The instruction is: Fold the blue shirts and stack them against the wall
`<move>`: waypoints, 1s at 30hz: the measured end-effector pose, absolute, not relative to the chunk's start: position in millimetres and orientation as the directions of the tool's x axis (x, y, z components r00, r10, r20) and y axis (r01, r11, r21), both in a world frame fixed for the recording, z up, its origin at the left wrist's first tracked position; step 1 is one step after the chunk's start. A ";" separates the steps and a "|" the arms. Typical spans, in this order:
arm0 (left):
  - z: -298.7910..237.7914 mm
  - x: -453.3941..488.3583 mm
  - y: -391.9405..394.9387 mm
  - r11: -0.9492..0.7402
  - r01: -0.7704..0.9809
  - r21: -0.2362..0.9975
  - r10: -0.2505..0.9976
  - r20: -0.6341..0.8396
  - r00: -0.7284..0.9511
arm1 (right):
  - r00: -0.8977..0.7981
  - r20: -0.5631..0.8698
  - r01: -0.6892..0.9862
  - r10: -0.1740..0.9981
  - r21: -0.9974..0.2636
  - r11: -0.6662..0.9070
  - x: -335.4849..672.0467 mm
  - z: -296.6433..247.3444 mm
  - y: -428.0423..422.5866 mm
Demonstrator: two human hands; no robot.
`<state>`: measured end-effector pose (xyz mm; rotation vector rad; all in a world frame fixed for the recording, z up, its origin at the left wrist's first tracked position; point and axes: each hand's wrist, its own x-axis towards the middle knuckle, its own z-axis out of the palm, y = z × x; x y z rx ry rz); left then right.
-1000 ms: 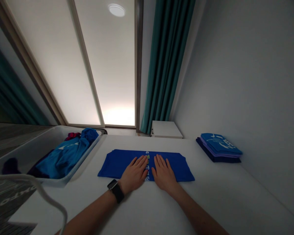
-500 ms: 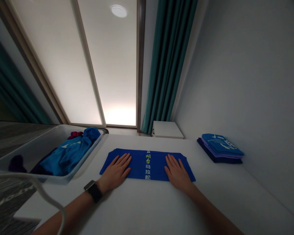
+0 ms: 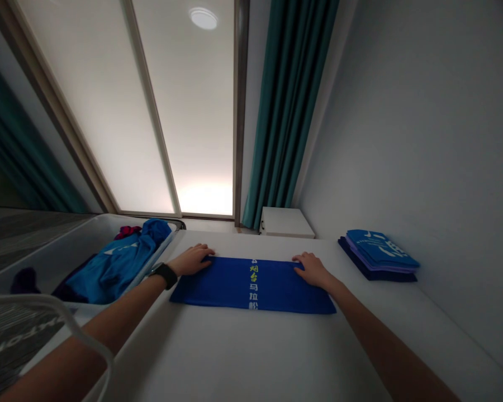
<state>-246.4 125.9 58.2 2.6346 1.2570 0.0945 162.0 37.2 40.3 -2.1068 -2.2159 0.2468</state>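
A blue shirt (image 3: 235,285), folded into a long flat strip with a column of white and yellow characters down its middle, lies across the white table (image 3: 251,352). My left hand (image 3: 191,259) rests at its far left corner, fingers curled over the far edge. My right hand (image 3: 312,267) is at the far right corner, fingers bent onto the cloth in the same way. Both hands appear closed on the shirt's far edge. A dark watch (image 3: 164,274) is on my left wrist.
A pale bin (image 3: 58,251) at the left holds loose blue and dark clothes (image 3: 113,265). A stack of folded shirts (image 3: 379,254) sits at the right by the wall. A small white cabinet (image 3: 285,222) and teal curtain (image 3: 285,111) stand behind the table.
My hands slid apart from the shirt's middle to its ends, then moved from the near part up to its far corners, where the fingers curled.
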 end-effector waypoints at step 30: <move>98.9 -262.2 61.1 -0.710 0.704 -0.004 0.661 0.338 0.669 | -0.137 0.433 0.920 0.891 -0.279 0.277 201.0 53.7 27.8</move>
